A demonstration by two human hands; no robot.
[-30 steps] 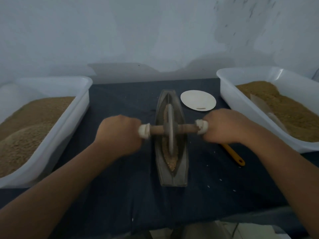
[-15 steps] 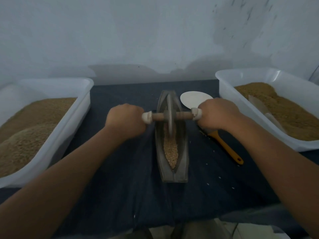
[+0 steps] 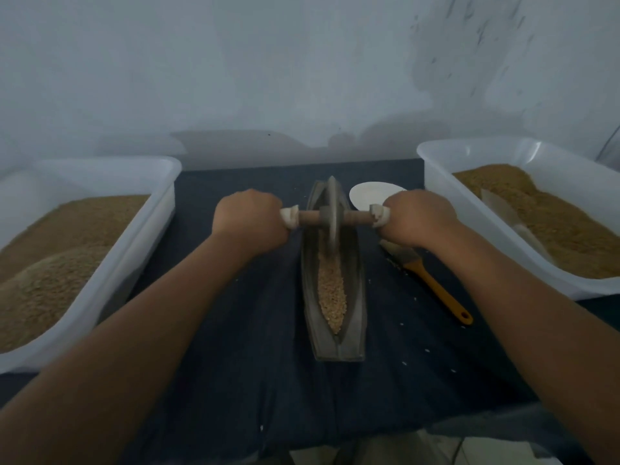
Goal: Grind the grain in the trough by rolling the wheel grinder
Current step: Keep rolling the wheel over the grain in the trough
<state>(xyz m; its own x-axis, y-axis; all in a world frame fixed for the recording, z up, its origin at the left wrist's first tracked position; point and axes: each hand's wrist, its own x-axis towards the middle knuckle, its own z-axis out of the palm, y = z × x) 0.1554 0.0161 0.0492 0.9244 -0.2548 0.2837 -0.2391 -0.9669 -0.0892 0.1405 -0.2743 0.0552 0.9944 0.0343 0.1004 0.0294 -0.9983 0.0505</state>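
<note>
Wheel grinder (image 3: 332, 213): at far end of trough (image 3: 355, 297); my left hand (image 3: 250, 221) and right hand (image 3: 419, 218) grip its axle. Grain (image 3: 332, 290) looks largely whole; grinding unfinished, I judge.

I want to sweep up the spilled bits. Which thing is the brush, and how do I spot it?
Find the dark cloth, then the long grey trough in its middle. Between that trough and the white tub on the right lies the brush, just below the right hand. It alone has an orange handle.

Matt grey metal trough (image 3: 355, 297), wood axle (image 3: 310, 217) — glossy plastic tubs (image 3: 161, 196), dark cloth (image 3: 235, 330).
</note>
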